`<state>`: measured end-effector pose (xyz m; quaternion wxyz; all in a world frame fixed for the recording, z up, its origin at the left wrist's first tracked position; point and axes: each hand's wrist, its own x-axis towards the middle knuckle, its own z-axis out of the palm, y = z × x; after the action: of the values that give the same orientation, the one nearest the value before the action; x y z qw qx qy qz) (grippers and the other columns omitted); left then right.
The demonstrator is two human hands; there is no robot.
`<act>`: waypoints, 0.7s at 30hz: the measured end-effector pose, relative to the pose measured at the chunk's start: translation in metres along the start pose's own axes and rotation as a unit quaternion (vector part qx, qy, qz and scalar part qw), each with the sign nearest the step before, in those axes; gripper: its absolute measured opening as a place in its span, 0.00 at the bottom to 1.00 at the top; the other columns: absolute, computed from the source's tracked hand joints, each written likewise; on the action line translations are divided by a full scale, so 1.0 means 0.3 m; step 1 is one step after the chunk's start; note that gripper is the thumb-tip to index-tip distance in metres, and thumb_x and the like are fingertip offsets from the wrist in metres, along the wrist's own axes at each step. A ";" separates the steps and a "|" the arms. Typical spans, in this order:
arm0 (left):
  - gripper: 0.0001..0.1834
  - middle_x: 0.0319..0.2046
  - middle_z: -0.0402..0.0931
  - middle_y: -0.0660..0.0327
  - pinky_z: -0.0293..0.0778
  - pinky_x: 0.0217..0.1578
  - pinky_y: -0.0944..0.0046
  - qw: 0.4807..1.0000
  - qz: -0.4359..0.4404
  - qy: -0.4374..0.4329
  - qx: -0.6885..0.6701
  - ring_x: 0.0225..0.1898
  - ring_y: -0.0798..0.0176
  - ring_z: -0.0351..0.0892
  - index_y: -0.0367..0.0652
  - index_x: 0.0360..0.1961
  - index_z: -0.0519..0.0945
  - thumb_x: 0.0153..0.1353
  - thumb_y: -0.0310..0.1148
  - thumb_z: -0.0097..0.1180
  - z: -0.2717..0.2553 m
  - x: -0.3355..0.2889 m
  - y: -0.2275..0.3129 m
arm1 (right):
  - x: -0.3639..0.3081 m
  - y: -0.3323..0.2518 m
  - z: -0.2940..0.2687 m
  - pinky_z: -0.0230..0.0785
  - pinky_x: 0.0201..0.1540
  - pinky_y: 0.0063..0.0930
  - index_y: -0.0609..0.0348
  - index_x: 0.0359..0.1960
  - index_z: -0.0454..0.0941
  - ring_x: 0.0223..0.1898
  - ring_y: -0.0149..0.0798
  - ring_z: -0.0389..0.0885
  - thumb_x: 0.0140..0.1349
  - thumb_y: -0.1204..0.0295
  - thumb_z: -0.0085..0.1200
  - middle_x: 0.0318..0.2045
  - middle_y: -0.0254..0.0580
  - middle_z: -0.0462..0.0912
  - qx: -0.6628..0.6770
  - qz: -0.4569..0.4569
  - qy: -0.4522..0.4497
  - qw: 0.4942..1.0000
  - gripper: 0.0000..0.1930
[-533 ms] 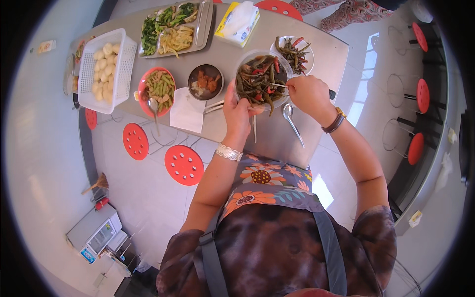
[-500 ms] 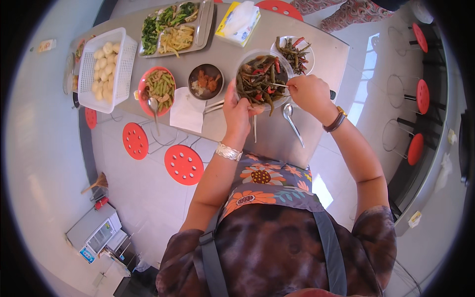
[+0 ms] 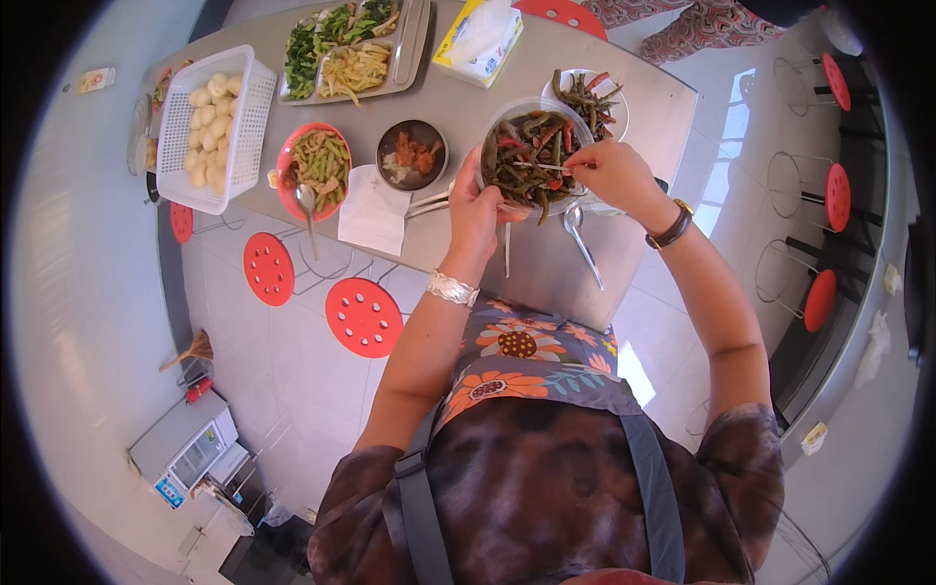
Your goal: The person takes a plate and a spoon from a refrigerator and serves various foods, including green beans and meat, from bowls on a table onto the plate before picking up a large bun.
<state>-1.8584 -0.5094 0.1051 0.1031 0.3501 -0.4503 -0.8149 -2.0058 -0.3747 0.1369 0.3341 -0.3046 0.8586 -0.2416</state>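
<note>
My left hand point(image 3: 478, 210) grips the near left side of a clear plastic bowl point(image 3: 586, 127) filled with dark green cooked peppers point(image 3: 526, 156) and some red pieces. The bowl is held above the table, tilted toward me. Closed around a pair of pale chopsticks point(image 3: 552, 166), my right hand point(image 3: 614, 171) is over the bowl's right side, the tips among the peppers. Behind the bowl, a white plate point(image 3: 620, 125) carries similar green and red peppers. A metal spoon point(image 3: 581, 244) lies on the table just below the bowl.
On the metal table point(image 3: 575, 283) are a small dark bowl point(image 3: 384, 151), a red bowl point(image 3: 285, 180) of green food with a spoon, a compartment tray point(image 3: 414, 58), a white basket point(image 3: 244, 127) of pale buns, a tissue pack point(image 3: 478, 44) and napkins point(image 3: 370, 214). Red stools point(image 3: 364, 317) stand nearby.
The bowl in my left hand has shifted slightly to the right. The chopsticks in my right hand reach farther left across the peppers. The whole view has shifted a little.
</note>
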 end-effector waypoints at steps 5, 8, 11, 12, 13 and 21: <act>0.36 0.46 0.69 0.52 0.81 0.20 0.67 1.000 -0.018 0.017 -0.008 0.33 0.57 0.80 0.42 0.59 0.57 0.44 0.13 0.32 0.019 0.014 0.004 | 0.010 0.051 -0.018 0.69 0.33 0.32 0.49 0.31 0.82 0.29 0.44 0.78 0.50 0.65 0.51 0.25 0.42 0.80 0.039 0.002 0.003 0.999 0.10; 0.36 0.47 0.69 0.52 0.81 0.20 0.66 0.999 -0.020 0.030 -0.006 0.33 0.57 0.80 0.43 0.59 0.57 0.44 0.13 0.33 0.027 0.038 -0.009 | 0.030 0.100 -0.015 0.69 0.32 0.32 0.49 0.31 0.82 0.28 0.44 0.78 0.50 0.65 0.51 0.25 0.42 0.80 0.106 0.030 -0.028 0.994 0.10; 0.36 0.46 0.69 0.50 0.81 0.20 0.66 1.000 -0.008 0.007 0.006 0.32 0.55 0.80 0.41 0.61 0.52 0.46 0.15 0.34 0.048 0.051 0.004 | 0.032 0.115 -0.021 0.69 0.31 0.31 0.50 0.31 0.82 0.27 0.43 0.78 0.50 0.65 0.51 0.24 0.42 0.80 0.138 0.043 -0.042 0.989 0.10; 0.36 0.46 0.69 0.50 0.81 0.20 0.66 1.000 -0.009 0.001 0.012 0.31 0.55 0.80 0.41 0.61 0.52 0.46 0.15 0.35 0.053 0.059 0.007 | 0.032 0.115 -0.025 0.69 0.31 0.31 0.51 0.31 0.82 0.26 0.42 0.78 0.50 0.65 0.51 0.23 0.42 0.80 0.140 0.043 -0.042 0.988 0.10; 0.36 0.45 0.70 0.49 0.81 0.20 0.66 1.000 -0.011 -0.003 0.017 0.31 0.55 0.80 0.41 0.61 0.52 0.46 0.14 0.35 0.056 0.066 0.010 | 0.028 0.105 -0.031 0.68 0.31 0.30 0.52 0.32 0.81 0.26 0.41 0.78 0.50 0.65 0.51 0.23 0.42 0.80 0.104 0.025 -0.029 0.994 0.10; 0.38 0.44 0.71 0.48 0.81 0.20 0.64 1.000 -0.021 0.005 0.012 0.30 0.52 0.80 0.41 0.61 0.53 0.43 0.14 0.35 0.063 0.091 0.020 | 0.081 0.153 -0.022 0.69 0.32 0.29 0.51 0.31 0.82 0.27 0.39 0.78 0.50 0.66 0.51 0.24 0.41 0.80 0.143 -0.018 -0.049 0.988 0.10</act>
<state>-1.8917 -0.5136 0.1034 0.0846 0.3650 -0.4518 -0.8096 -2.0415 -0.3580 0.1026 0.4114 -0.2810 0.7923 -0.3522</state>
